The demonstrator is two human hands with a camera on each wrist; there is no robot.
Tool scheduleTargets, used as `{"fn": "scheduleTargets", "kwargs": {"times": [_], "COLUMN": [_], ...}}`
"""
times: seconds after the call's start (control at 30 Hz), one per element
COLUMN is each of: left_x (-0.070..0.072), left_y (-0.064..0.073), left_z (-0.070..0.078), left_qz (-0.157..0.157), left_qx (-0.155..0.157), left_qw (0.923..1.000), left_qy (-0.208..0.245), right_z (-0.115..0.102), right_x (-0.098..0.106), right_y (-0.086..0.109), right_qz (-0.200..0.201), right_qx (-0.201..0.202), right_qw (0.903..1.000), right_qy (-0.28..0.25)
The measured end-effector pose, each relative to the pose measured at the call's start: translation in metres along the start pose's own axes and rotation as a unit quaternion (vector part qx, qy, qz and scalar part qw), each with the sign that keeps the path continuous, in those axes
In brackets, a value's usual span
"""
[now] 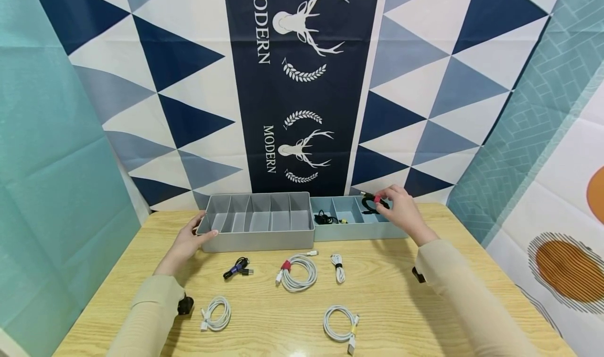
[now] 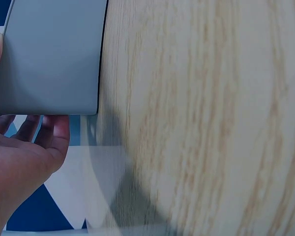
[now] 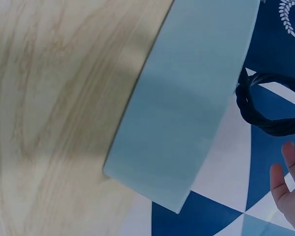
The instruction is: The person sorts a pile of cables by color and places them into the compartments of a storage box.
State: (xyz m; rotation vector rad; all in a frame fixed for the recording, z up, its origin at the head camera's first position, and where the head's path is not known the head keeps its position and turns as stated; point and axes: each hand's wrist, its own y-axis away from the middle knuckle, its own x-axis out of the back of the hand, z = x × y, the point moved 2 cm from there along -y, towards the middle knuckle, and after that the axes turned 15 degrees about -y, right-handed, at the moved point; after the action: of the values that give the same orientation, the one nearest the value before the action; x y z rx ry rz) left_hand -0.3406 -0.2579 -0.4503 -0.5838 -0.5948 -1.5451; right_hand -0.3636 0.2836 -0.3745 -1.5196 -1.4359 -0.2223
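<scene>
My left hand (image 1: 186, 242) grips the left end of a grey divided organizer box (image 1: 259, 240). Its thumb lies over the front rim, and in the left wrist view the fingers (image 2: 56, 135) reach along the end wall. At the right, my right hand (image 1: 400, 210) pinches a coiled black cable (image 3: 273, 128) by its red tie (image 1: 377, 198). The coil hangs over the right compartment of a light blue divided box (image 1: 360, 233), above the rim in the right wrist view. Another black cable (image 1: 324, 219) with a yellow tie sits in the blue box's left compartment.
On the wooden table (image 1: 273, 325), in front of the boxes, lie a black cable (image 1: 239, 267) with a blue tie and several coiled white cables, including one with a red tie (image 1: 286, 265). Behind the boxes hangs a patterned cloth (image 1: 302, 95).
</scene>
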Motion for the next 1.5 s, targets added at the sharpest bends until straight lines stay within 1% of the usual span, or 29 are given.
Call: {"fn": "scheduleTargets", "kwargs": {"times": [0.5, 0.7, 0.97, 1.1, 1.33, 1.5], "left_x": [0.0, 0.0, 0.0, 0.0, 0.0, 0.0], "left_y": [0.0, 0.001, 0.0, 0.0, 0.001, 0.001], "left_z": [0.0, 0.002, 0.001, 0.0, 0.0, 0.001], "left_qz": [-0.002, 0.0, 0.0, -0.003, -0.001, 0.001], "left_qx": [-0.003, -0.003, 0.0, -0.004, -0.009, -0.007], "left_qw": [1.0, 0.9999, 0.9999, 0.9999, 0.9999, 0.9999], "left_qy": [0.009, 0.011, 0.012, 0.014, 0.014, 0.01], "right_z": [0.018, 0.023, 0.031, 0.037, 0.047, 0.05], "right_x": [-0.016, -0.018, -0.02, -0.023, -0.024, -0.024], "right_y": [0.004, 0.006, 0.01, 0.012, 0.015, 0.016], "right_qz": [-0.002, -0.004, -0.019, -0.017, -0.013, -0.018], "right_qx": [-0.022, -0.028, -0.033, -0.037, -0.066, -0.077], "right_qw": [0.9996, 0.9995, 0.999, 0.9987, 0.9975, 0.9968], "right_qy": [0.017, 0.011, 0.024, 0.03, 0.023, 0.015]}}
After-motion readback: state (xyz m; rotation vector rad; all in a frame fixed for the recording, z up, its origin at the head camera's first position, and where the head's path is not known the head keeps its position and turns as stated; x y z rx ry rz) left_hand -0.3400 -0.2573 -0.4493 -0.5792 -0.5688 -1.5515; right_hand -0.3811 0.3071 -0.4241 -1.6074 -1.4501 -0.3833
